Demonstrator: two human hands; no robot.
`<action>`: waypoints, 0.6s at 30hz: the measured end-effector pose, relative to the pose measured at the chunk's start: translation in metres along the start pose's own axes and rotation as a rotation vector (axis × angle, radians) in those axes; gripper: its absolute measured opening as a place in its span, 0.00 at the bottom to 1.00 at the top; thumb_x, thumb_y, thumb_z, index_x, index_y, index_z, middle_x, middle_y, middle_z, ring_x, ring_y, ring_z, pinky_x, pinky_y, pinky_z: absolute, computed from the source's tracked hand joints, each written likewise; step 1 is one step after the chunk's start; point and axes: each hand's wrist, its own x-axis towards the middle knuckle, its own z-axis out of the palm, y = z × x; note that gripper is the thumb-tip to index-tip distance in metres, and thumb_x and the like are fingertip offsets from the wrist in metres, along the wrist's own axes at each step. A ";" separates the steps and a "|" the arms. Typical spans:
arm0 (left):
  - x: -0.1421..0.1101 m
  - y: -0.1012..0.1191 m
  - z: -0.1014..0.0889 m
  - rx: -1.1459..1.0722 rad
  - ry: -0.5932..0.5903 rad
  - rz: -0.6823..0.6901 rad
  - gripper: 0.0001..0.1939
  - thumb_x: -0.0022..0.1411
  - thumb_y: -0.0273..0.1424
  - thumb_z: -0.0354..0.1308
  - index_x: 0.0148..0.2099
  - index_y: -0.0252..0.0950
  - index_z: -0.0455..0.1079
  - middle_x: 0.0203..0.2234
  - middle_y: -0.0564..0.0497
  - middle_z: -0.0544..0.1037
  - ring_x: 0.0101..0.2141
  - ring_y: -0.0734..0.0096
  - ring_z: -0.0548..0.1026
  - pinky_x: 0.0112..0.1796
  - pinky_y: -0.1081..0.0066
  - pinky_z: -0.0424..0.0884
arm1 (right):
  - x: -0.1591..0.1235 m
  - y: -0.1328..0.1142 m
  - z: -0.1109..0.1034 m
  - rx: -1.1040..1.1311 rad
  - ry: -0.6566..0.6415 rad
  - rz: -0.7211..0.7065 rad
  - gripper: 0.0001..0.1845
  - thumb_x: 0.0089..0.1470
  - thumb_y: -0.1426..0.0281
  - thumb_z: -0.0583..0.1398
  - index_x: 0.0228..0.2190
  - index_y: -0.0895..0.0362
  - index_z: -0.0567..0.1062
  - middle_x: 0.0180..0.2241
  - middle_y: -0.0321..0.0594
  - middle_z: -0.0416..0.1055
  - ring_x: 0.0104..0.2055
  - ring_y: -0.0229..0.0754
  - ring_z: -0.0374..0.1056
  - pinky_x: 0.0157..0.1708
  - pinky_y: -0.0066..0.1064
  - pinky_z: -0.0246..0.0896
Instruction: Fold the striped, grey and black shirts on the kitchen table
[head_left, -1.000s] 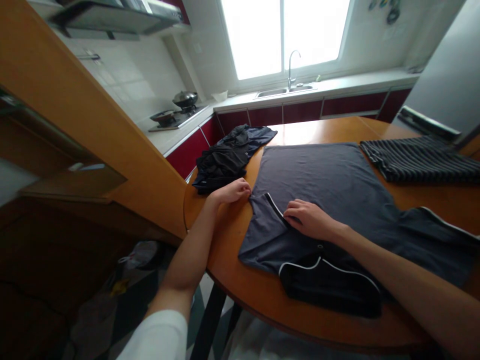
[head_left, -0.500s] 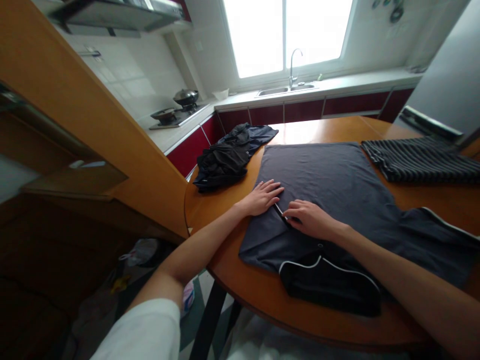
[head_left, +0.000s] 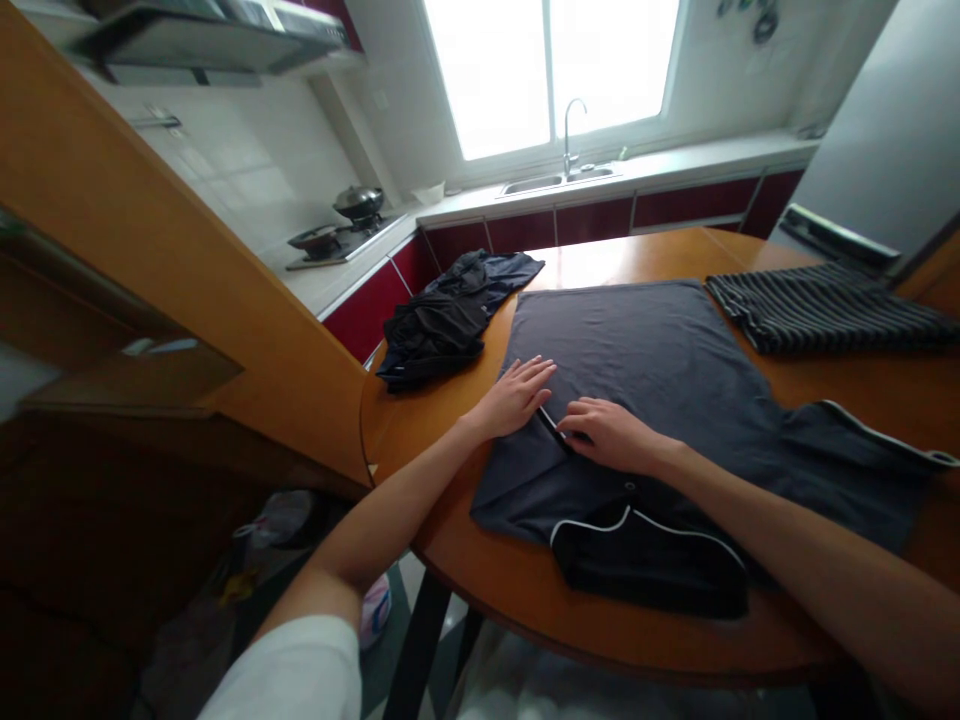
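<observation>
I judge light, even pressure along the white trim point(head_left: 550, 424) best, so the grey shirt point(head_left: 630, 345), spread on the table point(head_left: 409, 420), does not ruck. Left hand point(head_left: 517, 397) lies palm-down near one shirt edge, fingers extended, gripping nothing; right hand point(head_left: 611, 432) arches at the trim, fingers curled, and from here I cannot tell whether they pinch it.

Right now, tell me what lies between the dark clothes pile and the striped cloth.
The head view shows the grey shirt and a strip of tabletop between the dark pile and striped cloth.
</observation>
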 end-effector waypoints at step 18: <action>-0.023 -0.064 -0.050 -0.437 0.012 -0.164 0.18 0.60 0.45 0.65 0.34 0.33 0.76 0.26 0.52 0.74 0.28 0.73 0.70 0.31 0.73 0.66 | 0.002 -0.020 -0.002 0.036 -0.068 -0.265 0.07 0.61 0.73 0.60 0.36 0.53 0.80 0.38 0.40 0.73 0.44 0.44 0.64 0.47 0.35 0.59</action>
